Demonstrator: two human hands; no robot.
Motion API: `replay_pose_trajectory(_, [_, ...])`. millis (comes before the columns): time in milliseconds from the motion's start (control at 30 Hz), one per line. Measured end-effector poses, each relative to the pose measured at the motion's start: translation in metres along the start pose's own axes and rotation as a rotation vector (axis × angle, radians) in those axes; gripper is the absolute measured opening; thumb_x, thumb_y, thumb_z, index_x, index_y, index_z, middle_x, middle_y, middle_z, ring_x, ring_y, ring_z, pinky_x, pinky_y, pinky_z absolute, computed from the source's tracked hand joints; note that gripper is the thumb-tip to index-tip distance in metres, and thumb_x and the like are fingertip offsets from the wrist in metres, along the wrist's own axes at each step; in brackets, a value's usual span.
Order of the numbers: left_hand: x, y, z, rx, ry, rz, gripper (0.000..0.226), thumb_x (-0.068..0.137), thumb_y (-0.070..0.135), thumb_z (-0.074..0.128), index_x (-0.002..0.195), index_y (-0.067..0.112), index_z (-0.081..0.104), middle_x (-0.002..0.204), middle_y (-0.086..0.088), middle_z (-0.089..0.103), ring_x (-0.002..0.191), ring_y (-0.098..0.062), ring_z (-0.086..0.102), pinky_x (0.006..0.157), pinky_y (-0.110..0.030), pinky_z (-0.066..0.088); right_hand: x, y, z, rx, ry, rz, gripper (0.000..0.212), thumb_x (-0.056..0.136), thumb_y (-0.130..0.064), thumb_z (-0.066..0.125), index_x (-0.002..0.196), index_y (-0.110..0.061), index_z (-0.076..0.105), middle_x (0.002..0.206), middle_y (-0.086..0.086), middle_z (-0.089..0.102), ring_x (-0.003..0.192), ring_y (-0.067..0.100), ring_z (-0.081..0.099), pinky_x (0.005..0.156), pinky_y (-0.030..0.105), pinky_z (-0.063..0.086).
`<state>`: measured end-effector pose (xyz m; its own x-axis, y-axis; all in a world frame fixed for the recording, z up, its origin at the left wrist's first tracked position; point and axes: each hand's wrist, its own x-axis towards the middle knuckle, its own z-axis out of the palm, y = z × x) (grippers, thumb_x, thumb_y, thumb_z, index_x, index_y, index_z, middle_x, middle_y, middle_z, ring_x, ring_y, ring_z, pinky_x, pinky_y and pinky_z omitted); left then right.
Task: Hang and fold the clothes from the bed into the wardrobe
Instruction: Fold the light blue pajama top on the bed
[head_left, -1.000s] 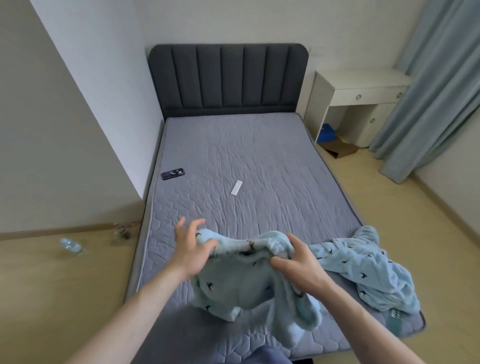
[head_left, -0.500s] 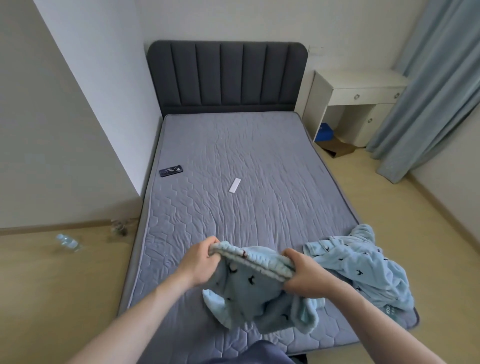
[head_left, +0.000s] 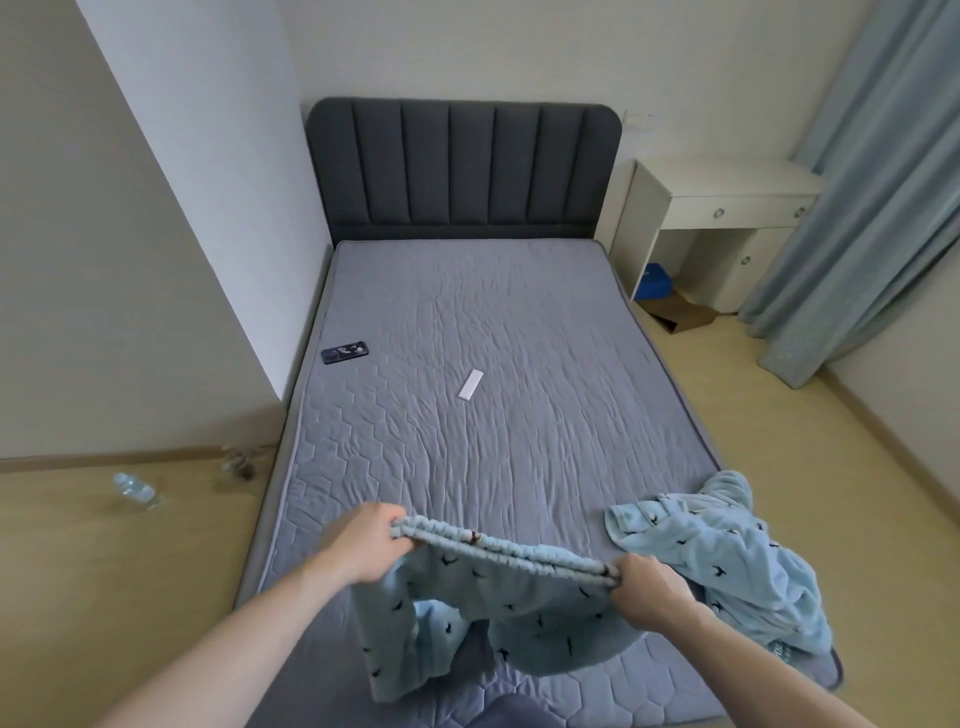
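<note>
The bed (head_left: 467, 415) fills most of the view, its grey mattress bare but for a few things, and no wardrobe is seen. A desk (head_left: 727, 202) and a curtain (head_left: 857, 208) are seen to the right. At the near right corner of the bed a blue top (head_left: 727, 561) is left crumpled. Just beside it, blue trousers (head_left: 493, 608) are held up by the waistband, with the legs hanging down onto the near edge of the mattress. The waistband is stretched between the two hands: one end is clenched in the left hand (head_left: 363, 545), the other in the right hand (head_left: 644, 584). Farther up the bed a phone (head_left: 344, 352) and a white strip (head_left: 470, 384) are seen, well apart from the clothes.

The step in hand is judged to be the straightening of the trousers for folding. Next, the legs would need to be laid flat and brought together, with both grips kept level so that the fabric is not twisted.
</note>
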<state>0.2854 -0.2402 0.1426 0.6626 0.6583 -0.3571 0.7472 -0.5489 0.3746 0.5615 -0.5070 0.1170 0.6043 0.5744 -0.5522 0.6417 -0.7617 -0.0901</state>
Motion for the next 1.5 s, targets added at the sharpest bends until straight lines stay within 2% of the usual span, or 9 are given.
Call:
replay_pose_trajectory(133, [0.029,0.007,-0.044,0.150,0.032,-0.018,0.030,0.089,0.059,0.066,0.076,0.033,0.059,0.084,0.008,0.063,0.074,-0.015,0.058,0.054,-0.030,0.038,0.030,-0.012,-0.068,0.043,0.053,-0.008,0.015,0.090,-0.016,0.046,0.089,-0.017,0.062,0.089,0.004,0.068,0.066,0.021,0.068,0.055,0.031,0.056])
replay_pose_trajectory(267, [0.070,0.044,-0.132,0.091,0.232,-0.030,0.019,0.091,0.044,0.072,0.091,0.025,0.068,0.100,-0.007,0.074,0.093,-0.031,0.068,0.071,-0.034,0.053,0.059,-0.042,-0.181,0.272,0.235,-0.063,0.024,0.087,-0.002,0.047,0.090,-0.005,0.071,0.085,0.015,0.070,0.068,0.031,0.072,0.054,0.038,0.063])
replay_pose_trajectory(400, [0.094,0.093,-0.244,-0.053,0.529,0.026,0.009,0.091,0.026,0.070,0.089,0.018,0.067,0.095,-0.012,0.069,0.093,-0.036,0.063,0.068,-0.032,0.039,0.057,-0.073,-0.305,0.380,0.598,-0.194,0.030,0.085,-0.002,0.048,0.093,-0.011,0.076,0.090,0.014,0.073,0.084,0.033,0.068,0.072,0.039,0.058])
replay_pose_trajectory(633, [0.072,0.174,-0.412,-0.186,1.043,0.169,0.018,0.085,0.027,0.067,0.074,0.016,0.059,0.076,-0.005,0.060,0.075,-0.029,0.052,0.065,-0.031,0.035,-0.002,-0.105,-0.474,0.541,1.075,-0.451,0.033,0.072,0.000,0.044,0.088,-0.007,0.073,0.083,0.017,0.072,0.085,0.036,0.066,0.071,0.038,0.052])
replay_pose_trajectory(833, [0.046,0.199,-0.472,-0.078,1.219,0.354,0.017,0.083,0.027,0.064,0.077,0.011,0.062,0.073,-0.006,0.056,0.072,-0.030,0.049,0.063,-0.034,0.033,-0.029,-0.102,-0.525,0.580,1.231,-0.545,0.032,0.068,-0.001,0.038,0.075,-0.018,0.064,0.068,0.001,0.059,0.075,0.023,0.054,0.065,0.028,0.040])
replay_pose_trajectory(1100, [0.059,0.139,-0.374,-0.028,0.996,0.434,0.011,0.081,0.017,0.073,0.078,0.025,0.065,0.070,0.008,0.053,0.071,-0.023,0.049,0.064,-0.029,0.034,0.024,-0.088,-0.425,0.488,1.036,-0.618,0.051,0.072,0.006,0.046,0.102,-0.018,0.080,0.094,0.000,0.075,0.087,0.019,0.063,0.074,0.030,0.048])
replay_pose_trajectory(1200, [0.077,0.092,-0.292,-0.035,0.776,0.393,0.010,0.082,0.020,0.081,0.081,0.023,0.072,0.074,0.019,0.052,0.075,-0.018,0.051,0.063,-0.027,0.035,0.063,-0.077,-0.343,0.356,0.845,-0.582,0.036,0.075,0.004,0.054,0.091,-0.018,0.078,0.088,0.000,0.072,0.082,0.021,0.062,0.070,0.032,0.049])
replay_pose_trajectory(1333, [0.098,0.029,-0.164,-0.036,0.416,0.218,0.015,0.083,0.032,0.083,0.078,0.023,0.073,0.084,0.008,0.065,0.084,-0.020,0.057,0.070,-0.033,0.043,0.112,-0.063,-0.216,0.247,0.505,-0.513,0.032,0.076,0.000,0.055,0.063,-0.029,0.057,0.067,-0.007,0.061,0.064,0.017,0.059,0.057,0.032,0.042])
replay_pose_trajectory(1500, [0.100,-0.030,-0.003,-0.058,0.095,0.013,0.028,0.086,0.034,0.078,0.066,0.026,0.060,0.080,0.010,0.060,0.083,-0.014,0.053,0.066,-0.031,0.043,0.155,-0.041,-0.063,0.163,0.146,-0.378,0.019,0.076,-0.006,0.053,0.064,-0.022,0.052,0.066,-0.002,0.059,0.065,0.023,0.057,0.055,0.034,0.037])
